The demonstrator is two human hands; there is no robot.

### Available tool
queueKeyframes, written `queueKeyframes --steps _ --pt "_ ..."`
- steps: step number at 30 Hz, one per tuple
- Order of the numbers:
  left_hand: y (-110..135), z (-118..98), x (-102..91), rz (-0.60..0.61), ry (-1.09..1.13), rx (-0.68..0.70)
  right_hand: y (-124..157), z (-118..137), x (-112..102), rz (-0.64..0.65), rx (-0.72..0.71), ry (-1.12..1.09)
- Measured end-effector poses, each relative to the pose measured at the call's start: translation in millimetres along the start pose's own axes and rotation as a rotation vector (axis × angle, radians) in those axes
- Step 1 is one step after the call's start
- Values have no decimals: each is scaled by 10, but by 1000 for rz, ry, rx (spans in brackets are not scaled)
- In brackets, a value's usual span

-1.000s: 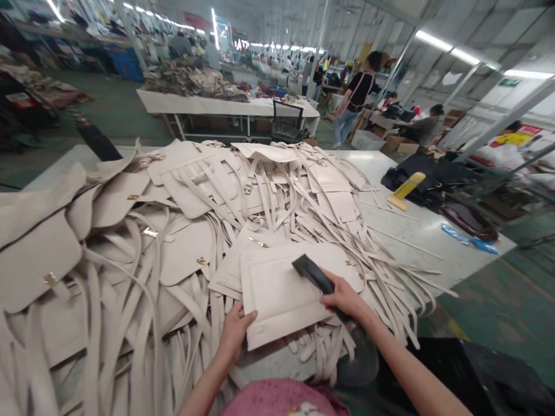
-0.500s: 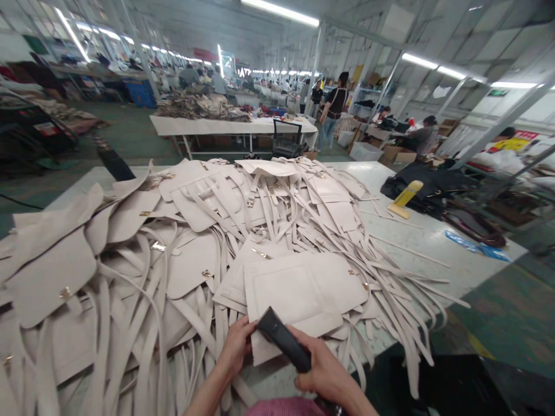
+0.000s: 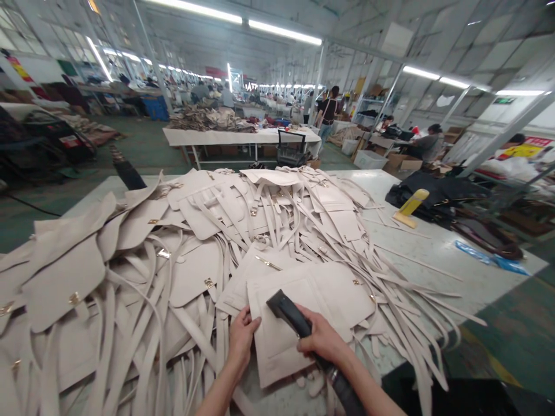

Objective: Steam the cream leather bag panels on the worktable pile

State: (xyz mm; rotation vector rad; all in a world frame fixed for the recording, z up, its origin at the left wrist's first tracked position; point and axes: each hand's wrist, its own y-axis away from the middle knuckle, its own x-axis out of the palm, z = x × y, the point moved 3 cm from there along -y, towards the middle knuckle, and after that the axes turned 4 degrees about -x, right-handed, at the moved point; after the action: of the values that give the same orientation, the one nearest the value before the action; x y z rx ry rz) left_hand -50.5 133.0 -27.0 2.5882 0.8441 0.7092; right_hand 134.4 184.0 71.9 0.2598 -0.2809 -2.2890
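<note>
A flat cream leather bag panel (image 3: 299, 312) lies at the near edge of a big heap of cream bag pieces and straps (image 3: 195, 242). My left hand (image 3: 241, 338) grips the panel's left edge, fingers closed on it. My right hand (image 3: 321, 341) is wrapped round the handle of a black hand tool (image 3: 290, 312), whose flat head rests on the panel's middle. A dark hose or cord runs from the tool back along my right forearm.
The white table (image 3: 433, 254) carries black bags (image 3: 437, 193), a yellow object (image 3: 411, 205) and a blue plastic piece (image 3: 489, 257) at the right. Behind stands another table (image 3: 243, 137) with piled material. People stand and sit at the back right.
My right hand has pulled the black tool back toward me and then set it on the panel's middle. The camera has tipped up, so the hall shows more. My left hand stays on the panel's edge.
</note>
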Motion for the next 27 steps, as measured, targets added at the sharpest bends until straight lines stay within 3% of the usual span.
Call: queueKeyframes --steps 4,8,10,12,16,19,21,24,27 --pt "36 174 -83 -64 5 8 -466 -4 153 89 115 107" --pt "26 203 -130 -95 24 16 -783 74 302 -29 85 171" --pt "21 198 -130 -58 41 15 -803 143 312 -148 -11 160" --pt "14 201 -140 -38 47 14 -736 173 286 -190 -54 121" --pt "-15 232 -170 -14 43 5 -581 76 260 25 77 65" --pt "-24 256 -165 3 18 -8 -658 -27 310 49 154 82" --pt "1 270 -144 7 8 -13 -799 -59 365 -28 146 149" --pt "94 293 -117 20 -19 -25 -957 -12 377 -293 -9 335" --pt "176 244 -174 -81 -134 3 -875 20 279 -474 -114 357"
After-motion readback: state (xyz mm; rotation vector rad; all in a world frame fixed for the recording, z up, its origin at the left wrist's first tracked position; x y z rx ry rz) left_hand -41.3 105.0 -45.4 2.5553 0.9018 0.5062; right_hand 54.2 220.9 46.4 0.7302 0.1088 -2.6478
